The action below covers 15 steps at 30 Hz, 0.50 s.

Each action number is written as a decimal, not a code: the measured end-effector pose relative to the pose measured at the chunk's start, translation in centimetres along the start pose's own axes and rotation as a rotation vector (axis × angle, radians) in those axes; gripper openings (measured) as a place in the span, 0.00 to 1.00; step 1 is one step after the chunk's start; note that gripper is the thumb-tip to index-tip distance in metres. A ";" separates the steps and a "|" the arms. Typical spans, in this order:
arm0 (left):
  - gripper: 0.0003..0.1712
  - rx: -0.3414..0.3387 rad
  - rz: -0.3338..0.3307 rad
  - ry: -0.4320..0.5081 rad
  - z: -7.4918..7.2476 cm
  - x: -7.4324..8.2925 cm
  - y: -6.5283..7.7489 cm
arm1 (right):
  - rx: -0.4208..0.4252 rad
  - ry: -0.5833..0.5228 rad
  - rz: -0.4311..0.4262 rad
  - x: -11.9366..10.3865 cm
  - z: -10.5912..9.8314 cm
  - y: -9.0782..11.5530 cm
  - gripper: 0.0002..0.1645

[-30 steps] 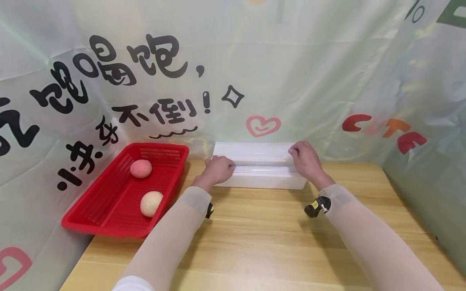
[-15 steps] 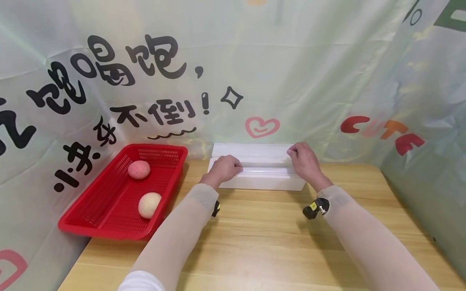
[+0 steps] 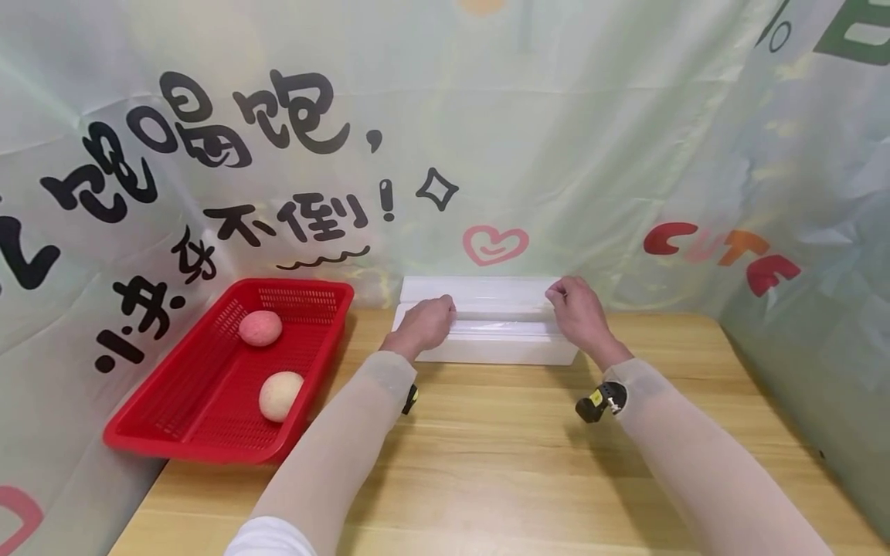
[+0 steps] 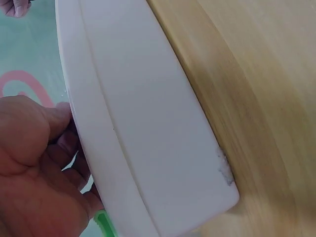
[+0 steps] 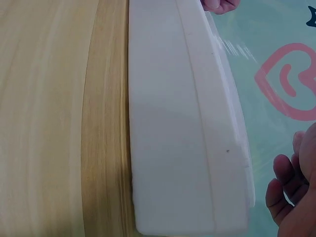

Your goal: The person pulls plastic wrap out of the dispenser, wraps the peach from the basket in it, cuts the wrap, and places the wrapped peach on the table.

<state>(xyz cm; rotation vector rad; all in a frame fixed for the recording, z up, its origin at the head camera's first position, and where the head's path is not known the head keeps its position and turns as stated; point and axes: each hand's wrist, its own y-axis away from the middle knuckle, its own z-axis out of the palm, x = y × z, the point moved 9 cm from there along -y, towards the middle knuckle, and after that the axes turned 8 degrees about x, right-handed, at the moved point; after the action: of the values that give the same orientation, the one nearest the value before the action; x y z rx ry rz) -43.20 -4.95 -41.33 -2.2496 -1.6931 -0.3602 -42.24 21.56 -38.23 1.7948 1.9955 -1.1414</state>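
1. Head view: a long white box (image 3: 497,353) rests on the worktop (image 3: 487,432), its lid (image 3: 480,289) raised along the back and a shiny strip (image 3: 504,327) running inside. The left hand (image 3: 426,320) is over the left part of the box, fingers curled; the right hand (image 3: 580,309) is at its right end, thumb and forefinger close together. To the left of the box is a red basket (image 3: 191,449) with a pink ball (image 3: 260,328) and a pale ball (image 3: 280,396) in it. Behind the box hangs a printed cloth (image 3: 570,139) with a pink heart (image 3: 496,245).

2. Left wrist view: the thumb of the left hand meets the edge of the box and the other fingers bend in beside it; whether they grip anything cannot be told. A rough mark (image 4: 224,170) shows near one corner of the box, and a green piece (image 4: 104,224) sits against its edge.

3. Right wrist view: the right hand is beside the box with its fingers bent; I cannot tell whether it holds something thin. Fingertips of the left hand show at the far end of the box.
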 end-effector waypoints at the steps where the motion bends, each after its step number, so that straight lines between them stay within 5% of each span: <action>1: 0.10 0.003 0.002 0.003 -0.1 0.1 0.0 | 0.002 -0.004 0.002 0.0 0.0 0.0 0.17; 15: 0.08 0.095 0.076 0.042 -1.8 0.9 -0.6 | 0.027 -0.057 0.073 1.2 -0.2 1.2 0.19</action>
<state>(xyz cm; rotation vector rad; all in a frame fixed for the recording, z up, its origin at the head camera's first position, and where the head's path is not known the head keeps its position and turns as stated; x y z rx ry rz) -43.56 -4.68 -39.28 -2.2140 -1.5653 -0.3009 -41.34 22.52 -39.36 1.8113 1.8752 -1.1890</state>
